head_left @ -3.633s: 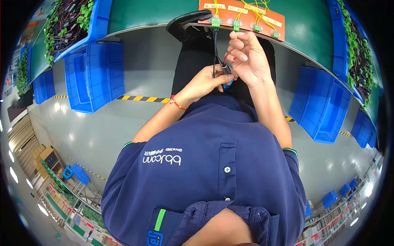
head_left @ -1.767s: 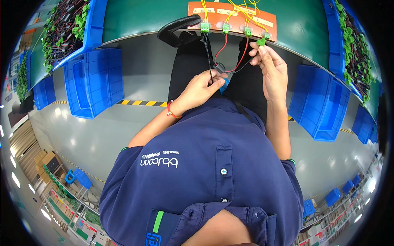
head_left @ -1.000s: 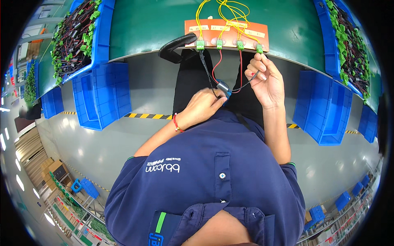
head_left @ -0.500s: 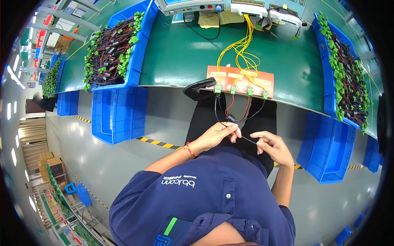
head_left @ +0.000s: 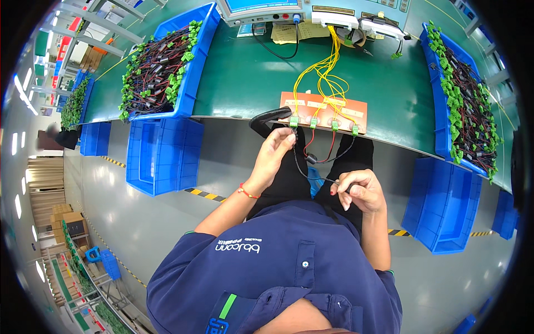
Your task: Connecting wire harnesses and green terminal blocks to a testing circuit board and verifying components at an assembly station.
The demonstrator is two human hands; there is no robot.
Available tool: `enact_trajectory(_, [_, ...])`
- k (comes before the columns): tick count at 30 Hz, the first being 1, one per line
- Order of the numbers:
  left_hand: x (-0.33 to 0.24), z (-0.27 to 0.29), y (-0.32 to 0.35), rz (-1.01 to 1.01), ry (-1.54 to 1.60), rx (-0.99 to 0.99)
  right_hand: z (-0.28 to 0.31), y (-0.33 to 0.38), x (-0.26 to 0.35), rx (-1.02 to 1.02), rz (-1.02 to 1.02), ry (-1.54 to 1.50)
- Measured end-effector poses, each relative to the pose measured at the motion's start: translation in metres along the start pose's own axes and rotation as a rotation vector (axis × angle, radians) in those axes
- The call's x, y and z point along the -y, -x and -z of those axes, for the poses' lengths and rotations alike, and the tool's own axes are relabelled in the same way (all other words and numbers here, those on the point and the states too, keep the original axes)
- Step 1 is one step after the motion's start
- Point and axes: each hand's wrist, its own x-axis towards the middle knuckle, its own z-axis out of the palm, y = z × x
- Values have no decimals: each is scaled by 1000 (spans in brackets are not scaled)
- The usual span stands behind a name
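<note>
An orange board (head_left: 356,117) at the table's front edge carries a row of green terminal connectors (head_left: 335,126), with red and black wires hanging from them. Just below the leftmost connector (head_left: 293,121), my left hand (head_left: 272,153) pinches the black wires. From there a black cable (head_left: 302,171) curves down to my right hand (head_left: 362,192), whose fingers are closed round its dark end. That end is partly hidden by the fingers. Between the hands and the board hangs a small black cylinder (head_left: 311,159) joined to the red and black wires.
Yellow wires (head_left: 321,69) run from the board to an instrument (head_left: 258,12) at the back. Blue bins full of wired parts stand left (head_left: 188,83) and right (head_left: 442,119). A black strap-like loop (head_left: 261,121) juts from the table edge. Blue crates (head_left: 161,183) sit below.
My left hand has moved up and away to the leftmost connector. My right hand has shifted slightly, its fingers now curled round the cable end.
</note>
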Motion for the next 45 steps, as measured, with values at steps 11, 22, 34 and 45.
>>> enact_trajectory(11, [-15,-24,-11,313,541,309,7,17,34,-494,-72,543])
enact_trajectory(22, [-19,-19,-4,363,600,324,-10,-48,-22,-416,-90,56])
enact_trajectory(34, [-15,-8,30,341,479,516,-10,22,164,-508,-46,1271])
enact_trajectory(45, [-15,-23,39,350,603,518,229,4,332,-986,-64,2369])
